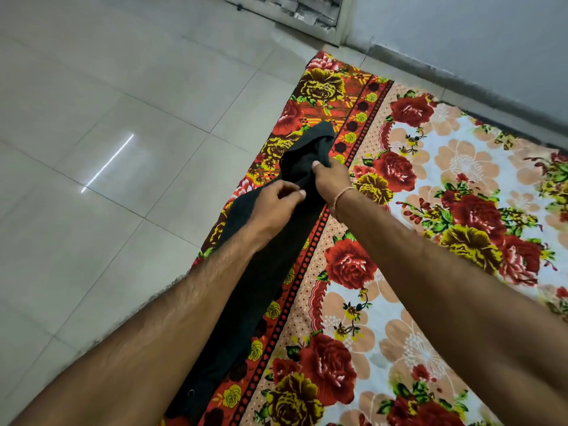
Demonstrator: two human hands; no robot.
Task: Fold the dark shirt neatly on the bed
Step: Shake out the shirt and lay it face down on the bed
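Observation:
The dark shirt (264, 272) hangs bunched in a long narrow strip over the left edge of the bed, reaching from the upper middle down to the bottom of the head view. My left hand (273, 207) pinches the fabric near its upper part. Just right of it, my right hand (330, 181) grips a fold of the same shirt; a thin bracelet sits on that wrist. My forearms hide part of the cloth.
The bed carries a floral sheet (415, 272) with red and yellow roses and a red patterned border. Grey tiled floor (107, 149) lies to the left. A pale wall (476, 41) runs along the bed's far side.

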